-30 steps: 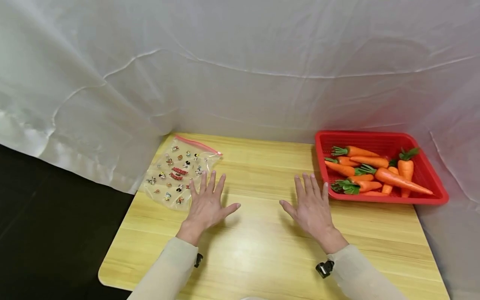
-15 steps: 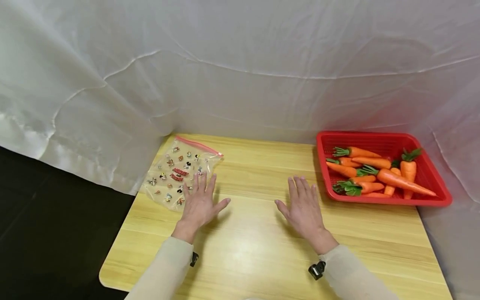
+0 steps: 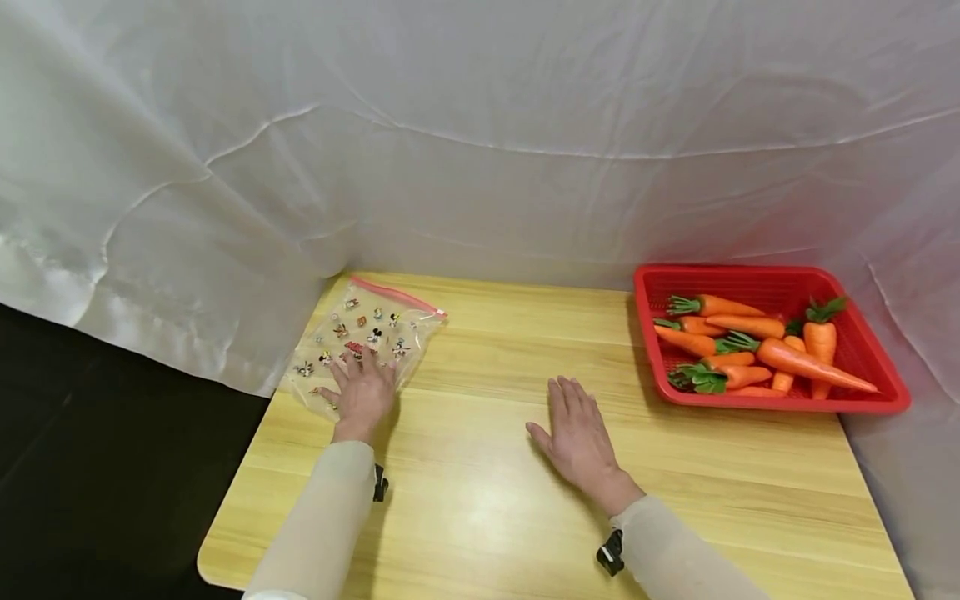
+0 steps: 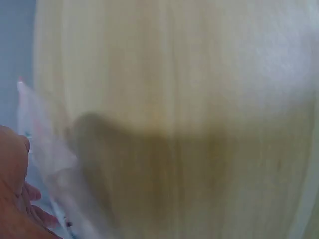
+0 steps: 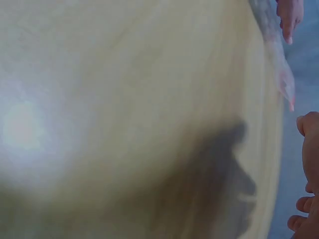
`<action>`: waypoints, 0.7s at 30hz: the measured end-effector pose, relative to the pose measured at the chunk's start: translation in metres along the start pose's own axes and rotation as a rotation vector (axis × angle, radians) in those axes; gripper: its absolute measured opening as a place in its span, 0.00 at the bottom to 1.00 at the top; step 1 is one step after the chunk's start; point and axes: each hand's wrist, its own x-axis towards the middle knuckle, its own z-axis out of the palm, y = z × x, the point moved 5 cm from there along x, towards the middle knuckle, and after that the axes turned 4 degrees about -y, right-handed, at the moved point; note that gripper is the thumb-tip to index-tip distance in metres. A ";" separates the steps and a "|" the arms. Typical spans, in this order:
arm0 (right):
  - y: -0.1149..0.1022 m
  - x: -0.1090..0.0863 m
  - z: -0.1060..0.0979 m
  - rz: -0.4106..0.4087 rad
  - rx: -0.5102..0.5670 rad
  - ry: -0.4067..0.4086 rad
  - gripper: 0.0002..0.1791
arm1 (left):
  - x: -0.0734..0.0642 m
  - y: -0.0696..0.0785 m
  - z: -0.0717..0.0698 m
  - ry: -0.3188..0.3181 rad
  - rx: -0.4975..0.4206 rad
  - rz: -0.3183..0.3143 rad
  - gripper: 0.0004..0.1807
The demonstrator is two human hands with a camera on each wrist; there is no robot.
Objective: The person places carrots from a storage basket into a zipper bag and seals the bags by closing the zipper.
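plastic bag [image 3: 386, 323] lies at 10 o'clock on the table [image 3: 480, 492], pink zip [image 3: 397, 293] on its 1 o'clock side. left hand [image 3: 363, 397] spreads over the bag's 6 o'clock end, nothing gripped (can't tell if fingertips touch). right hand [image 3: 581, 442] is near mid-table, fingers straight toward 11 o'clock, released. red basket [image 3: 780, 404] at 2 o'clock holds carrots [image 3: 798, 362] with green tops.
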 end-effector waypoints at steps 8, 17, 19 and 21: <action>0.005 -0.008 0.013 0.036 0.010 -0.033 0.48 | -0.004 0.015 0.031 -0.118 0.034 0.020 0.44; 0.010 -0.006 0.009 0.030 0.031 0.001 0.47 | -0.026 0.062 0.058 -0.153 0.122 0.216 0.42; 0.011 -0.006 0.008 0.035 0.041 0.009 0.47 | -0.032 0.069 0.061 -0.162 0.127 0.255 0.41; 0.012 -0.005 0.006 0.040 0.049 0.016 0.47 | -0.037 0.074 0.064 -0.170 0.142 0.288 0.41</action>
